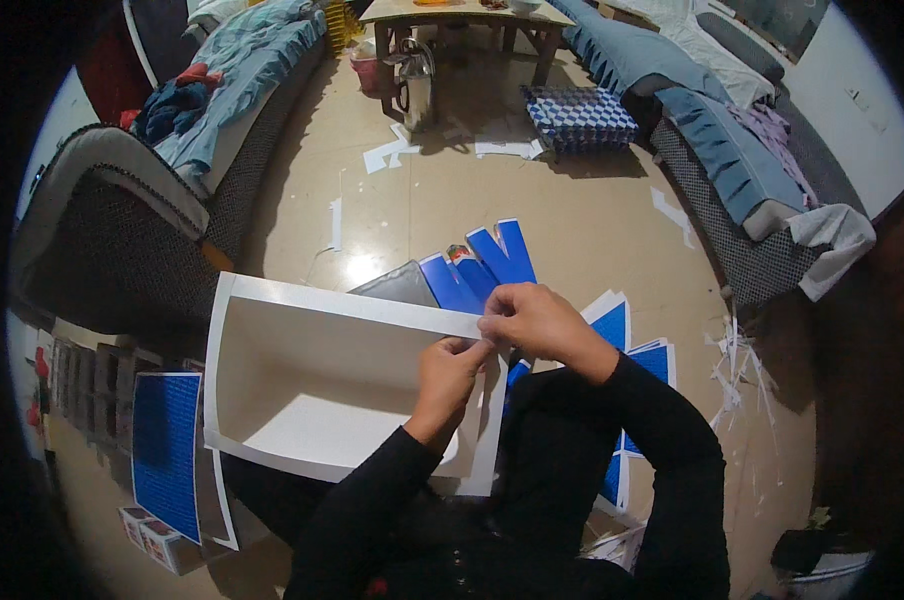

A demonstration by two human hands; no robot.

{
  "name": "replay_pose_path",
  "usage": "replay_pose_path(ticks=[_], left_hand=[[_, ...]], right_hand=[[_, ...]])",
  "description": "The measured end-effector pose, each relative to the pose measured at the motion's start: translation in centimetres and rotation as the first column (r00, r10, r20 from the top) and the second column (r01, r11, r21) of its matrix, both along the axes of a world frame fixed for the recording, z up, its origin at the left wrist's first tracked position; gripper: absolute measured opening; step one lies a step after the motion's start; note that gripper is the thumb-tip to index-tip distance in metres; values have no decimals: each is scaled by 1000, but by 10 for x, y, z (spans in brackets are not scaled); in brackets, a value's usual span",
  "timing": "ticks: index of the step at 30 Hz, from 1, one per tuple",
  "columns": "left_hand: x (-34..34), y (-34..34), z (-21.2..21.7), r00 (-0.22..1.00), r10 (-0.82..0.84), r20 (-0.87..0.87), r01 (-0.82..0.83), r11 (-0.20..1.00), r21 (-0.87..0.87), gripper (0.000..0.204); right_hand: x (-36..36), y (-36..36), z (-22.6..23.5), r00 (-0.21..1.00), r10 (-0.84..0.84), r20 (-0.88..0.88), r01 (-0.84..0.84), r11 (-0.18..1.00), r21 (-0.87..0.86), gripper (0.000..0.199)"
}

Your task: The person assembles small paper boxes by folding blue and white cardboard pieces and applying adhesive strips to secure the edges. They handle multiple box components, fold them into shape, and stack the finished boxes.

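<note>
Both hands met at the far right corner of the open white box [312, 400]: left hand [450, 372] pinched its rim, right hand [537, 320] gripped the corner. Bare floor [572, 220] lay beyond.

open floor [452, 210] ahead, blue card sheets [487, 262] just beyond the white box [322, 380], sofas [717, 150] flanking
</note>
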State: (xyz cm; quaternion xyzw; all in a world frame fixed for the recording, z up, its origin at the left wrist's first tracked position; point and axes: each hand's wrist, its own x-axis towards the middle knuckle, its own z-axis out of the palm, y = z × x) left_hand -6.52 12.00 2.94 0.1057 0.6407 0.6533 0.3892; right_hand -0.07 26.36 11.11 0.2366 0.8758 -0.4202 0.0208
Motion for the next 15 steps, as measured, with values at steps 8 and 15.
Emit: replay_pose_path(ticks=[8, 15], left_hand=[[2, 2, -6, 999, 37, -12, -36, 997, 61, 25], [-3, 4, -12, 999, 43, 9, -43, 995, 86, 23]], right_hand=[[-16, -5, 17, 978, 85, 192, -150, 922, 356, 27], [-11, -4, 18, 966, 52, 252, -191, 802, 566, 42]])
